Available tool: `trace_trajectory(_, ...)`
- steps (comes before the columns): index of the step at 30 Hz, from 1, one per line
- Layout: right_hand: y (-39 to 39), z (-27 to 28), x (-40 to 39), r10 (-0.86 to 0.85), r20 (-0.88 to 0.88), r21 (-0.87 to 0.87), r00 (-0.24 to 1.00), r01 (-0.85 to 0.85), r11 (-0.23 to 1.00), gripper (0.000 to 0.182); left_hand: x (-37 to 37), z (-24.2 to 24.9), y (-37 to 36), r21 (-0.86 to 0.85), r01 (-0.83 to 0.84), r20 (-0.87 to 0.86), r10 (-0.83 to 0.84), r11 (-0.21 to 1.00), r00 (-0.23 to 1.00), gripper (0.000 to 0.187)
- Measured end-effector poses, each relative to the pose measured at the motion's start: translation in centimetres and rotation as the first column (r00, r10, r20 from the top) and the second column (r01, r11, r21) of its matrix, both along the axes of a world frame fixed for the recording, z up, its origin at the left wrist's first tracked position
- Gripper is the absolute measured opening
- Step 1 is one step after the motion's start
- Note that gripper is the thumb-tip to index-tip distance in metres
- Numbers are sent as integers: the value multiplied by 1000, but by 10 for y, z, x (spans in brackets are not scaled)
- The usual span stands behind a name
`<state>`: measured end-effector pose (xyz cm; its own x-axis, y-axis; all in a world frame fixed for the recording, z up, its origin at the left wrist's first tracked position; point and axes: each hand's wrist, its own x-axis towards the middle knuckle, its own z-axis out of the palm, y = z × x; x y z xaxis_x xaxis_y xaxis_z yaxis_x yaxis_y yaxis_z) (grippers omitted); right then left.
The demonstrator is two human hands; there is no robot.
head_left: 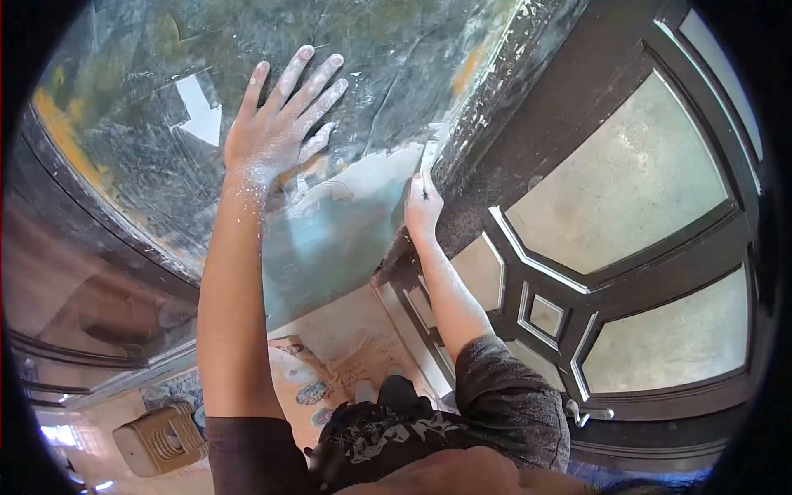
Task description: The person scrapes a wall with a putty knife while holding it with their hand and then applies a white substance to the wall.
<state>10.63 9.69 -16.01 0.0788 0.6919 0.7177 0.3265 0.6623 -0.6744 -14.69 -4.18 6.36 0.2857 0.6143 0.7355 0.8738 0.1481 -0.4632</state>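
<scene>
My left hand point(276, 132) lies flat on the wall point(379, 49) with its fingers spread, dusted with white powder down to the forearm. My right hand point(423, 206) grips a scraper point(429, 155), whose blade meets the wall close to the dark door frame point(483, 115). The wall's surface is dark, mottled and scratched, with a white arrow-shaped patch point(200, 111) left of my left hand. Between and below my hands, a ragged whitish strip point(371, 175) borders a smoother blue-green area point(330, 247). White powder also coats my right forearm.
A dark panelled door point(606, 247) with pale panels and a metal handle point(587, 412) stands on the right. Below, flattened cardboard point(355, 363) lies on the floor. A tan plastic stool point(157, 441) is at lower left, beside dark glossy woodwork point(91, 280).
</scene>
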Motion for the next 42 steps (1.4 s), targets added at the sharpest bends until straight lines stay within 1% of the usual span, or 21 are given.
trace_trajectory(1,-29,32,1,60,-28,-234,998,-65,970,41,1,1,-1,-14,-25,5,25,1000,1000,70)
trace_trajectory(2,-25,34,2,63,-32,-228,998,-68,971,41,1,2,-1,-8,-27,1,27,1000,1000,70)
trace_trajectory(5,-8,33,4,134,-193,-281,972,-186,941,42,4,6,-5,-92,-54,13,55,994,998,70)
trace_trajectory(6,-8,31,4,135,-191,-283,972,-186,941,42,4,6,-5,-93,-54,15,56,994,998,70)
trace_trajectory(8,-15,27,6,89,-80,-206,993,-104,973,43,5,6,-5,-53,-88,-25,87,995,996,72)
trace_trajectory(12,-3,36,7,71,-61,-137,996,-78,987,47,2,4,-4,-65,-45,5,45,997,999,69)
trace_trajectory(13,-6,40,7,141,-171,-242,975,-180,954,45,3,4,-4,-69,-44,6,44,997,999,69)
trace_trajectory(14,-6,36,9,138,-168,-245,976,-177,953,45,4,4,-4,-75,-51,9,52,996,999,69)
trace_trajectory(16,-11,33,10,82,-20,-112,996,-84,990,45,4,5,-4,-78,-56,7,57,995,998,69)
trace_trajectory(18,-11,39,13,93,-2,-101,996,-93,991,42,1,3,-2,-50,-22,22,23,999,999,71)
trace_trajectory(20,0,48,17,121,-113,-352,986,-153,923,42,1,6,-2,-46,-32,14,33,998,999,72)
trace_trajectory(21,2,45,14,107,-64,-180,992,-117,977,43,3,3,-3,-52,-38,13,39,998,999,72)
trace_trajectory(24,-10,39,17,107,-3,-94,994,-106,990,43,4,5,-5,-86,-51,23,53,995,998,71)
trace_trajectory(26,-13,39,17,98,37,-112,994,-94,989,42,0,3,-2,-58,-27,14,28,998,1000,76)
trace_trajectory(28,-9,49,15,110,-21,-95,994,-112,989,43,1,2,-1,-26,-3,13,3,1000,1000,76)
trace_trajectory(29,-2,52,14,103,-80,-189,991,-117,975,43,1,3,-2,-39,-10,1,10,999,1000,75)
trace_trajectory(32,2,37,10,111,-77,-117,991,-120,986,43,-1,1,0,-29,-20,-14,20,999,1000,75)
trace_trajectory(33,-6,36,11,121,-27,-145,992,-124,982,43,-2,3,0,-20,-23,-16,23,1000,1000,75)
trace_trajectory(36,-9,39,12,113,24,-120,993,-109,987,41,1,5,-3,-80,-27,13,28,996,1000,74)
trace_trajectory(40,-7,35,5,117,-40,-189,992,-122,974,45,1,-1,-2,-78,-51,-1,52,996,999,72)
trace_trajectory(42,-12,35,1,132,-58,-171,990,-140,975,45,2,1,-1,-35,-55,-15,55,998,998,72)
